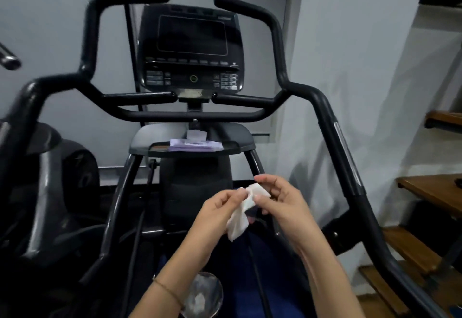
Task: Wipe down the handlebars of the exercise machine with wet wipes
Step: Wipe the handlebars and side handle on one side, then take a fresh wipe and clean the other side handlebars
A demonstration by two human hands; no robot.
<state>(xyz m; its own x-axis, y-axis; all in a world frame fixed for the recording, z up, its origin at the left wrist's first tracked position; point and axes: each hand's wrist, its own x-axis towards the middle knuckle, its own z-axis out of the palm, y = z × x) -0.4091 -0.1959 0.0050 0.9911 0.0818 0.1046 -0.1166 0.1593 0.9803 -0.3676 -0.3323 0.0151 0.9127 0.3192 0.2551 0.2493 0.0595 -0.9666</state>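
Observation:
A white wet wipe (pixel 240 220) hangs folded between both hands, low in front of the machine. My left hand (pixel 217 214) pinches its upper left edge and my right hand (pixel 277 199) pinches its top corner. The black handlebars (pixel 322 107) of the exercise machine curve up on both sides of the console (pixel 190 47); the left bar (pixel 62 81) bends toward me, and a lower crossbar (pixel 192 115) runs under the console. A purple pack of wet wipes (pixel 195 145) lies on the grey tray (pixel 240 142) below the console, its flap open. Neither hand touches a bar.
Wooden stair steps (pixel 432 187) rise at the right. Another dark machine (pixel 50 167) stands at the left. A clear round container (pixel 202 295) with white scraps sits low, by my left forearm. A grey wall lies behind.

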